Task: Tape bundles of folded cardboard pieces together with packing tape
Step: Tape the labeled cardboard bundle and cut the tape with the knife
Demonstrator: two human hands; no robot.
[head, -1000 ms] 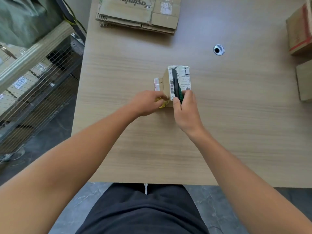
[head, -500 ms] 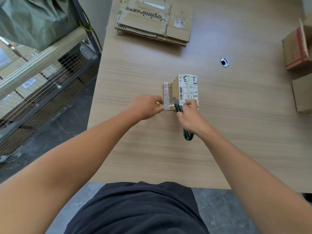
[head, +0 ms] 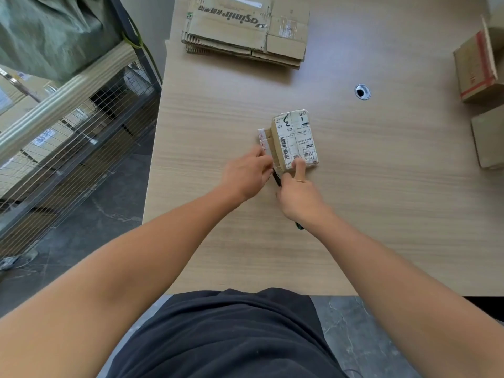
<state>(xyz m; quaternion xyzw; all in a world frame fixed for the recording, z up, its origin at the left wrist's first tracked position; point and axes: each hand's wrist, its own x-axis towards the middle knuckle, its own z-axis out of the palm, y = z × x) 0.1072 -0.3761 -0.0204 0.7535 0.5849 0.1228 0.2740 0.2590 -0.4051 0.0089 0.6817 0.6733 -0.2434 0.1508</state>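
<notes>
1. My right hand [head: 297,193] is clenched around a dark tool [head: 276,179]; its black tip shows between my two hands and a green end shows below the wrist
2. The right forefinger [head: 300,167] is straight and presses on the near end of the bundle's top face
3. My left hand [head: 246,174] has its fingers curled against the near left corner of the cardboard bundle [head: 296,137]; I cannot tell whether they pinch anything
4. The bundle lies flat around the middle of the tabletop [head: 381,214], with white printed labels on top and a narrower piece projecting at its left side
5. A stack of flattened cardboard [head: 245,28] lies at the far edge, well apart from the bundle
6. A round cable hole [head: 362,91] sits to the far right of the bundle
7. Two cardboard boxes [head: 477,66] stand at the right edge
8. A wire mesh rack [head: 68,137] stands left of the tabletop, with a green sack [head: 49,31] above it
</notes>
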